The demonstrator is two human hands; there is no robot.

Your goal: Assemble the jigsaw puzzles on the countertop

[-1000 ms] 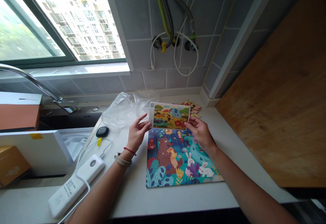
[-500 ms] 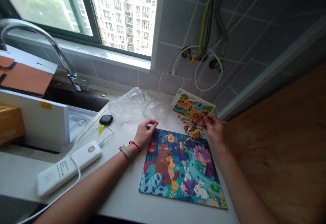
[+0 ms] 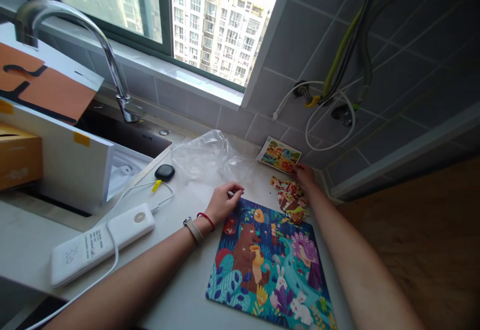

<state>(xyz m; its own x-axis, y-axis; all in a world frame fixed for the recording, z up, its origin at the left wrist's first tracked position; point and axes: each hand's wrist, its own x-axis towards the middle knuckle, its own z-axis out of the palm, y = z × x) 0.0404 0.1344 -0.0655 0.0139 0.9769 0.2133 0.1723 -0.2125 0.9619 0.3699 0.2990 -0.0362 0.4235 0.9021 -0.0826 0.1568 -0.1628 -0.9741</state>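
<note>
On the counter (image 3: pixel 180 302), the animal puzzle (image 3: pixel 270 270) is laid flat. Behind it, clear plastic (image 3: pixel 213 157) is crumpled. At the back, the picture card (image 3: pixel 279 154) appears to be gripped by one corner in the right hand (image 3: pixel 304 176), seen small. By the puzzle's upper-left corner, the left hand (image 3: pixel 223 202) is curled closed. Loose pieces (image 3: pixel 290 200) are heaped between card and puzzle.

A single camera, worn on the person's head, looks forward and steeply down across the tabletop (image 3: pixel 187 295), rolled so the windowsill (image 3: pixel 180 72) slants down rightward. The left forearm (image 3: pixel 131 280) and right forearm (image 3: pixel 360 265) enter from the bottom edge. The jigsaw puzzle (image 3: pixel 268 270) lies near, lower centre; the tiled wall (image 3: pixel 281 82) stands farther off, upper right.
</note>
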